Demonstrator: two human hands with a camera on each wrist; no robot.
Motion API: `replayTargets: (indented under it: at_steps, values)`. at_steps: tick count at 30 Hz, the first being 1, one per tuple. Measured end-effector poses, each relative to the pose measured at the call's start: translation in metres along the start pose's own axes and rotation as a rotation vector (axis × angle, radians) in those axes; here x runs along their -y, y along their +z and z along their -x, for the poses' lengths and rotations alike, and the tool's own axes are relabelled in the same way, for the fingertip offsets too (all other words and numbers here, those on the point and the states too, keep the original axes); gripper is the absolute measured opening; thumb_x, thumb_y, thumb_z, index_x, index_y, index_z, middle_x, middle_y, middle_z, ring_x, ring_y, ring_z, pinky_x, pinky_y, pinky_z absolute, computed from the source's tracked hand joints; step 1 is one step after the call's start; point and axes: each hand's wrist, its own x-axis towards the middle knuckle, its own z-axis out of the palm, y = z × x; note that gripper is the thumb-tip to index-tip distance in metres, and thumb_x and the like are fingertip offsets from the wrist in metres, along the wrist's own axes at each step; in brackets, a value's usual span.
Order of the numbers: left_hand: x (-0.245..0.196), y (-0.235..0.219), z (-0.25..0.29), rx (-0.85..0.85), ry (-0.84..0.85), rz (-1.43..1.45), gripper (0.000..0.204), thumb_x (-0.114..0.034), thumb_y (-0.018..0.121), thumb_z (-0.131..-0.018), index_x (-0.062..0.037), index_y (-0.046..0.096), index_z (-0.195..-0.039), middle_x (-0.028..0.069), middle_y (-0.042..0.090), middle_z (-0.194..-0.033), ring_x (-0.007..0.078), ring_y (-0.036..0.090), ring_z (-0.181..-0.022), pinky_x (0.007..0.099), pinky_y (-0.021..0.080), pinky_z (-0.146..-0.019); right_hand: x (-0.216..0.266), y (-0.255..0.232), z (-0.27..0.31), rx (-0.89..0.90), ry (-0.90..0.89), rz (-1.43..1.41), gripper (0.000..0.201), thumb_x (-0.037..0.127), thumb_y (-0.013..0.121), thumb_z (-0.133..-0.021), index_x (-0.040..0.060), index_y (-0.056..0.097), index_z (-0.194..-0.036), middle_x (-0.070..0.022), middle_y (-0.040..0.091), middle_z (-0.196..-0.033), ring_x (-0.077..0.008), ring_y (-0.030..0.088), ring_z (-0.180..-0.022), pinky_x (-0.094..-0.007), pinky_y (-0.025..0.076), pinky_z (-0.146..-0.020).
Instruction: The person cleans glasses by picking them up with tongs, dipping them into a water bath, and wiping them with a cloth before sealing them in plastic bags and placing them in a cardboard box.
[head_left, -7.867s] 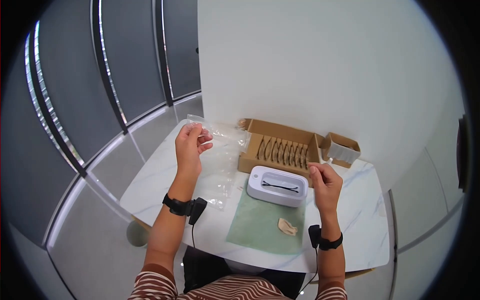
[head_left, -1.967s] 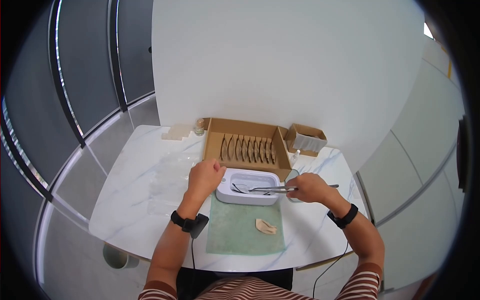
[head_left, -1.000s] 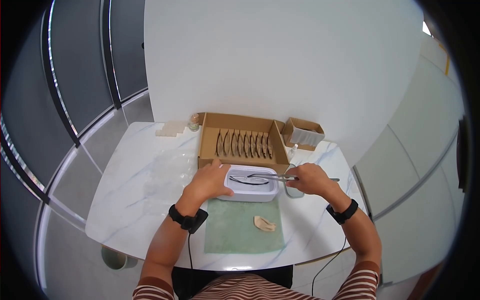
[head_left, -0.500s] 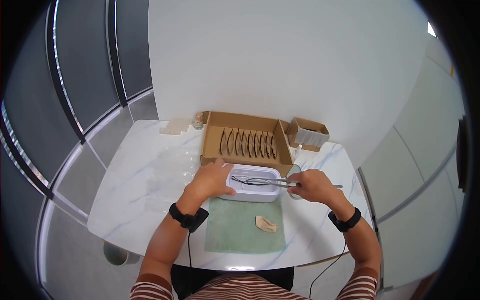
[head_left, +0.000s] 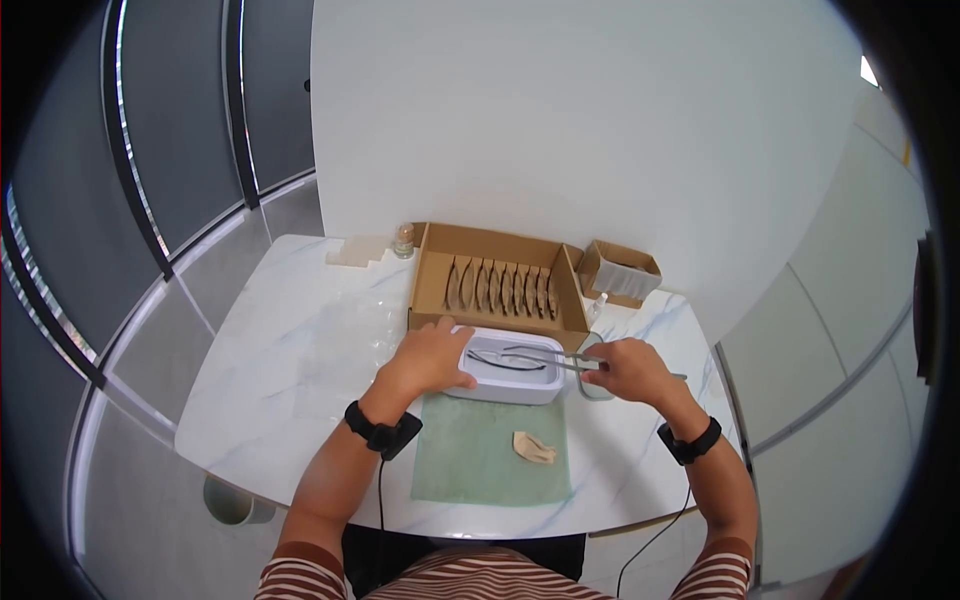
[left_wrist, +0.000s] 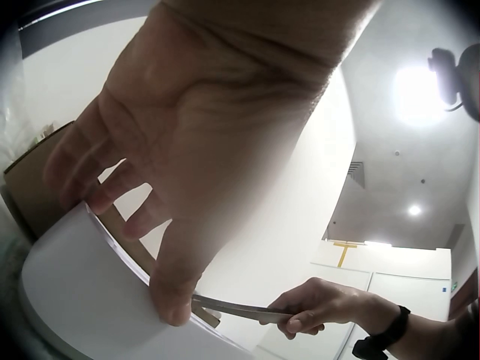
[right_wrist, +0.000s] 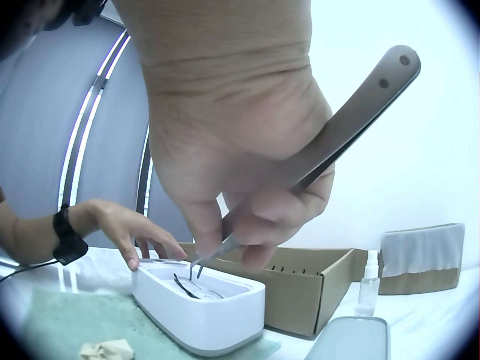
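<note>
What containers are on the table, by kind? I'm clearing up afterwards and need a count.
Cardboard boxes: 2, large and small
White tub: 1
Small bottles: 2, and
Grey lid: 1
Total: 6

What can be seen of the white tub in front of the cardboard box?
The white tub is a rounded, plastic-looking rectangular basin, open on top, standing level with its near part on a green mat. A dark-framed pair of glasses lies inside. The left hand rests on its left rim; metal tweezers in the right hand reach in.
</note>
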Motion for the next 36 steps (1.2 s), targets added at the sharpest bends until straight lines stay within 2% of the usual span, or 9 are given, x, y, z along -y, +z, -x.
replayTargets:
  at_steps: [5, 13, 18, 22, 25, 30, 33, 36]
  values:
    - [0.001, 0.0, 0.0, -0.005, 0.005, -0.006, 0.081, -0.04, 0.084, -0.076, -0.0096, 0.053, -0.144, 0.0199, 0.053, -0.141, 0.0363, 0.055, -0.129, 0.0461, 0.047, -0.104, -0.004, -0.002, 0.0, -0.021, 0.002, 0.016, 0.03, 0.029, 0.076, -0.085, 0.0098, 0.075, -0.107, -0.0138, 0.074, -0.083, -0.0348, 0.07, -0.081, -0.0442, 0.054, -0.073]
    - [0.001, 0.001, -0.002, -0.014, 0.002, -0.023, 0.079, -0.039, 0.084, -0.076, -0.0093, 0.054, -0.143, 0.0197, 0.055, -0.138, 0.0368, 0.057, -0.125, 0.0452, 0.049, -0.102, -0.01, -0.01, 0.005, 0.04, 0.045, 0.016, 0.031, 0.03, 0.076, -0.085, 0.0093, 0.075, -0.108, -0.0141, 0.073, -0.082, -0.0337, 0.07, -0.081, -0.0431, 0.054, -0.074]
    - [0.0, 0.001, -0.002, -0.014, 0.007, -0.017, 0.079, -0.039, 0.085, -0.075, -0.0095, 0.055, -0.141, 0.0195, 0.055, -0.137, 0.0367, 0.057, -0.124, 0.045, 0.049, -0.101, -0.014, -0.012, 0.003, 0.05, 0.06, 0.032, 0.029, 0.028, 0.077, -0.084, 0.0089, 0.076, -0.106, -0.0161, 0.073, -0.083, -0.0356, 0.069, -0.08, -0.0436, 0.054, -0.074]
    - [0.0, 0.0, -0.003, -0.016, 0.012, -0.021, 0.079, -0.04, 0.085, -0.074, -0.0094, 0.055, -0.141, 0.0197, 0.055, -0.138, 0.0368, 0.057, -0.124, 0.0449, 0.049, -0.101, -0.015, -0.008, -0.002, 0.069, 0.047, 0.045, 0.028, 0.028, 0.077, -0.084, 0.0099, 0.076, -0.105, -0.0165, 0.072, -0.083, -0.0365, 0.068, -0.079, -0.0439, 0.054, -0.074]
    - [-0.001, -0.001, -0.002, -0.013, 0.011, -0.025, 0.079, -0.04, 0.085, -0.074, -0.0094, 0.055, -0.141, 0.0199, 0.055, -0.137, 0.0368, 0.057, -0.124, 0.0451, 0.049, -0.101, -0.011, -0.004, -0.001, 0.074, 0.031, 0.05, 0.026, 0.031, 0.075, -0.086, 0.0123, 0.077, -0.105, -0.0142, 0.071, -0.08, -0.0341, 0.068, -0.08, -0.0444, 0.053, -0.073]
    - [-0.001, -0.002, -0.002, -0.003, 0.013, -0.022, 0.081, -0.041, 0.085, -0.074, -0.0095, 0.054, -0.142, 0.0204, 0.055, -0.138, 0.0371, 0.057, -0.125, 0.0456, 0.049, -0.102, -0.009, 0.0, 0.005, 0.022, -0.037, 0.06, 0.02, 0.026, 0.076, -0.085, 0.0131, 0.078, -0.1, -0.0155, 0.07, -0.077, -0.0359, 0.067, -0.078, -0.045, 0.053, -0.07]
    - [0.0, 0.0, -0.002, -0.024, 0.027, -0.032, 0.081, -0.041, 0.085, -0.075, -0.0093, 0.054, -0.142, 0.0205, 0.055, -0.138, 0.0371, 0.057, -0.125, 0.0457, 0.049, -0.102, -0.005, -0.004, 0.009, 0.036, -0.043, 0.08, 0.026, 0.025, 0.078, -0.083, 0.0123, 0.079, -0.106, -0.0148, 0.072, -0.08, -0.0346, 0.069, -0.077, -0.0436, 0.054, -0.071]
    - [-0.001, -0.001, -0.002, -0.014, 0.019, -0.026, 0.081, -0.041, 0.085, -0.075, -0.0092, 0.054, -0.142, 0.0202, 0.054, -0.138, 0.0369, 0.056, -0.126, 0.0455, 0.049, -0.102, -0.005, -0.004, 0.012, 0.016, -0.031, 0.078, 0.022, 0.025, 0.077, -0.083, 0.0148, 0.079, -0.103, -0.015, 0.07, -0.077, -0.0352, 0.068, -0.078, -0.0445, 0.053, -0.07]
